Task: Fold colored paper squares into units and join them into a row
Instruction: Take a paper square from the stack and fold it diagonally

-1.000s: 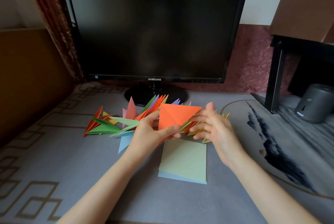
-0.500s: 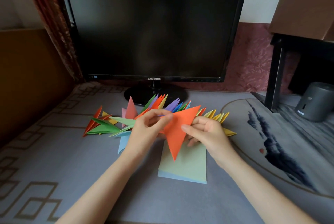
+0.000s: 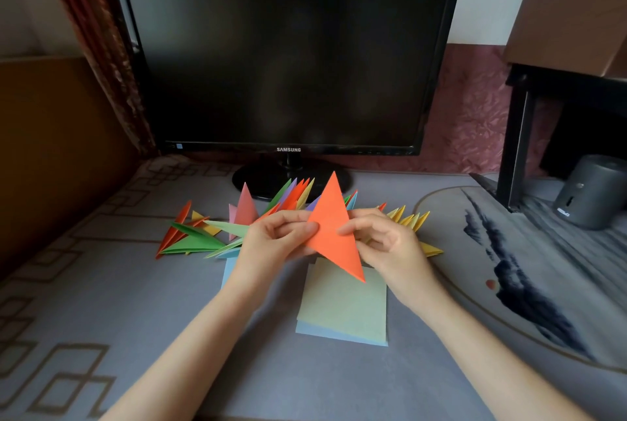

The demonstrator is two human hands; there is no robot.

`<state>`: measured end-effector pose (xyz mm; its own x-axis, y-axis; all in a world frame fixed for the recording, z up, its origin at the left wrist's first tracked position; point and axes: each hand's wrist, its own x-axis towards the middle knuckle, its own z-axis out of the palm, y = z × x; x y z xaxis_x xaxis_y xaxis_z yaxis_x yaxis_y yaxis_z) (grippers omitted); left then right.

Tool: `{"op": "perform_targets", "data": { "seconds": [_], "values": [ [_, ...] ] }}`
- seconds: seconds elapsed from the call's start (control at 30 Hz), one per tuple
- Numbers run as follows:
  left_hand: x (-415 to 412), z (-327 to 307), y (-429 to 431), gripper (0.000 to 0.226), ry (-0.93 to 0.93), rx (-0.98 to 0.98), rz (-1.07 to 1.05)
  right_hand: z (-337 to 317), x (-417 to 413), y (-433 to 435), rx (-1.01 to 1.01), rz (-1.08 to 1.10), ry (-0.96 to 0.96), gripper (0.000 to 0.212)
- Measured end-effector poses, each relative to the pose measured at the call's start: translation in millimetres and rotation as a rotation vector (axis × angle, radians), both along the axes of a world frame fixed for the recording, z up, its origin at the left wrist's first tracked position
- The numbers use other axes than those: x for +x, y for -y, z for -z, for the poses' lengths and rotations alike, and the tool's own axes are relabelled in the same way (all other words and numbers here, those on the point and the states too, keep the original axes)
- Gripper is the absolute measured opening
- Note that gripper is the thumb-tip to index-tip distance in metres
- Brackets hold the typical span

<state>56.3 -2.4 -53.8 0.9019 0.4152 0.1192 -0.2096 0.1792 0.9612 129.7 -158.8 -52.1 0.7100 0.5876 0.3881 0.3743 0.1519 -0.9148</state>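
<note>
Folding in progress, head view. The left hand point(image 3: 271, 240) and right hand point(image 3: 390, 244) each pinch one side of an orange unit point(image 3: 334, 234), a narrow kite shape held just above the table point(image 3: 135, 319), one tip pointing far and the other near. Beyond the hands lies the row of joined units point(image 3: 291, 196), many colours long. Two unfolded squares point(image 3: 342, 308) wait nearby, so the task appears well advanced but unfinished.
</note>
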Motion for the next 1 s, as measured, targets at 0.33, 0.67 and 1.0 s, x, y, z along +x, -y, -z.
{"op": "perform_targets", "data": {
  "seconds": [0.33, 0.67, 1.0],
  "values": [
    [-4.4, -3.2, 8.4, 0.018, 0.015, 0.021, 0.255, -4.4, 6.1, 4.0, 0.142, 0.125, -0.232, 0.017],
    [-6.2, -0.1, 11.4, 0.017, -0.003, 0.201, 0.317, -5.4, 6.0, 5.1, 0.188, 0.145, -0.323, 0.009],
    [-4.9, -7.5, 9.4, 0.031, 0.098, 0.131, 0.026, -5.7, 2.6, 4.7, 0.065, 0.137, -0.161, 0.006]
  ]
}}
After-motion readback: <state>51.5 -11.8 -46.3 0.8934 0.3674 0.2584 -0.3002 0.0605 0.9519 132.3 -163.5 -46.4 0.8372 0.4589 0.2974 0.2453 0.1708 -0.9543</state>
